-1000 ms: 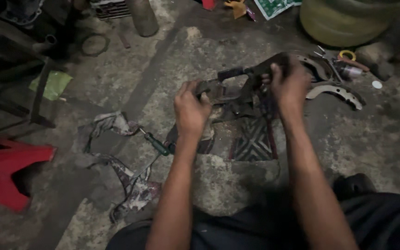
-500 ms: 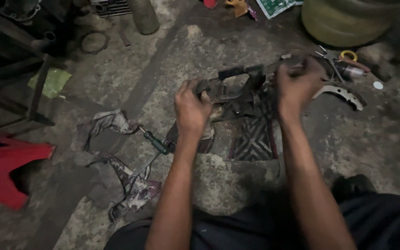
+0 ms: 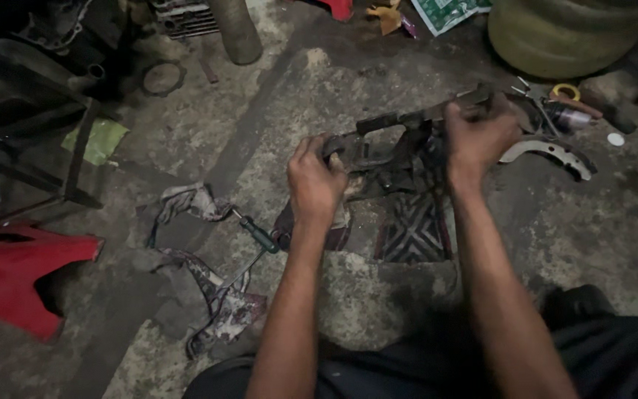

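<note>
Where the concrete floor (image 3: pixel 186 140) spreads grey and stained under everything, a big yellow-green drum (image 3: pixel 570 33) fills the far right corner and a red plastic panel (image 3: pixel 16 270) lies at the left edge. Dirty rags (image 3: pixel 201 251) trail across the floor left of the arms, with a green-handled screwdriver (image 3: pixel 256 233) lying on them. A dark patterned mat (image 3: pixel 411 229) sits between the forearms.

Above the mat, both hands hold a greasy dark metal assembly (image 3: pixel 400 144), raised a little off the floor. Its long axis runs left to right and climbs slightly towards the right, so it spans the gap from one hand to the other. The left hand (image 3: pixel 315 181) is clenched round the lower left end, fingers wrapped over it and knuckles up. The right hand (image 3: pixel 478 133) is closed over the higher right end, where a bar-like piece pokes out past the fingers. Neither hand is nearer; each has one end in its grip.

Just right of the right hand, a curved pale metal piece (image 3: pixel 551 155) lies on the floor, apart from the hand. Beyond it rest scissors with a yellow loop (image 3: pixel 566 90) and a small white disc (image 3: pixel 615 139).
</note>
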